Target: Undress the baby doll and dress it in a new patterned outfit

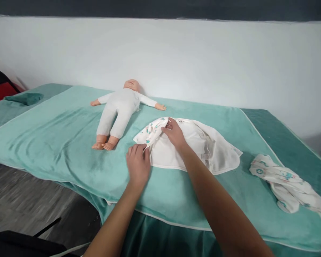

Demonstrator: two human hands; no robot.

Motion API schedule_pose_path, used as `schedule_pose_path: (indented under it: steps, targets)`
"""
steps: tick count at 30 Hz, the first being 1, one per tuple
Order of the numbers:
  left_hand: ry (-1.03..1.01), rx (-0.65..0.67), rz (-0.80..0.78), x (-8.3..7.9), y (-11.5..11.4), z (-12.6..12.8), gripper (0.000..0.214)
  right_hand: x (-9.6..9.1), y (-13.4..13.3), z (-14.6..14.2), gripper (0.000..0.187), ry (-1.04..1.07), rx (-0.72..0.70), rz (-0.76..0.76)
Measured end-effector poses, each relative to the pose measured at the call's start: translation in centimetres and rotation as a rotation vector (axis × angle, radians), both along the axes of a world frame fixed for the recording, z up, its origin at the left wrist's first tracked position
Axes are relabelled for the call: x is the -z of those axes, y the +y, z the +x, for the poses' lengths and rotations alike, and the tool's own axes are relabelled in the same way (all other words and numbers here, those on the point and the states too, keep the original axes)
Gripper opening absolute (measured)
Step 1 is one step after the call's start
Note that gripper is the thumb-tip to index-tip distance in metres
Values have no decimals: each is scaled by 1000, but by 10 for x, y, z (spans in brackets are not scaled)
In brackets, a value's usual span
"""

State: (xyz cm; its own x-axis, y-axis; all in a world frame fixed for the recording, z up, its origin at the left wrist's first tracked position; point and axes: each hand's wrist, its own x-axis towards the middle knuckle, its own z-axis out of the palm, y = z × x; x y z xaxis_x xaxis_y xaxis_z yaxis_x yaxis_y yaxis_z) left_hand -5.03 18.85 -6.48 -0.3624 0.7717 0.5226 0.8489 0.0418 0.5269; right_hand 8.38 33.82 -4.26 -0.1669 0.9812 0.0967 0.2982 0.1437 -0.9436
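Note:
A white baby shirt (173, 157) lies spread on the green cover, its plain inside facing up and a printed flap folded over at its left. My left hand (138, 162) pinches the lower left edge of that flap between thumb and fingers. Higher up, near the collar, my right hand (173, 132) grips the flap's upper edge with bent fingers. Beyond the shirt, a baby doll (120, 103) in a white suit rests on its back, arms spread, head toward the wall; neither hand touches it.
A crumpled printed baby garment (286, 182) lies at the right. The green cover (56, 132) drapes over the bed's front edge. A white wall (160, 53) stands behind. At the far left are a dark green cloth (24, 98) and a red and black object (1, 91).

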Motion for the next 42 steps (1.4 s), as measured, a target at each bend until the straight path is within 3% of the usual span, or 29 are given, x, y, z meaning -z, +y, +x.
schedule_pose_path:
  steps: [7, 13, 15, 17, 19, 21, 24, 29, 32, 38, 40, 42]
  targets:
    - [-103, 180, 93, -3, -1, 6, 26, 1, 6, 11, 65, 345, -62, -43]
    - [-254, 429, 96, -16, 4, 13, 25, -4, 1, 17, 49, 434, -17, -65]
    - [-306, 368, 101, -16, 7, 5, 26, -6, 0, 16, 46, 447, -10, -94]
    - [-293, 196, 86, -14, 11, -8, 27, -8, -1, 16, 44, 501, -3, -120]
    - [-190, 27, 14, -13, 15, -22, 33, -9, -2, 15, 42, 561, -3, -136]
    - [-68, -60, -97, -13, 20, -33, 37, -10, -3, 15, 40, 595, -2, -144]
    - [-29, -67, -219, -17, 26, -40, 38, -11, -3, 15, 40, 615, 3, -155]
    - [-263, 9, -276, -22, 36, -42, 43, -11, -4, 15, 42, 657, -1, -172]
    - [-336, 57, -175, -22, 47, -51, 38, -11, -4, 15, 41, 662, 0, -172]
    - [-185, -74, 303, -22, 72, -78, 29, -11, -3, 15, 38, 661, 3, -164]
    - [-120, -31, 351, -21, 75, -77, 32, -10, -3, 15, 38, 658, 6, -168]
    - [-1, 85, 298, -18, 77, -71, 34, -10, -2, 15, 38, 647, 8, -171]
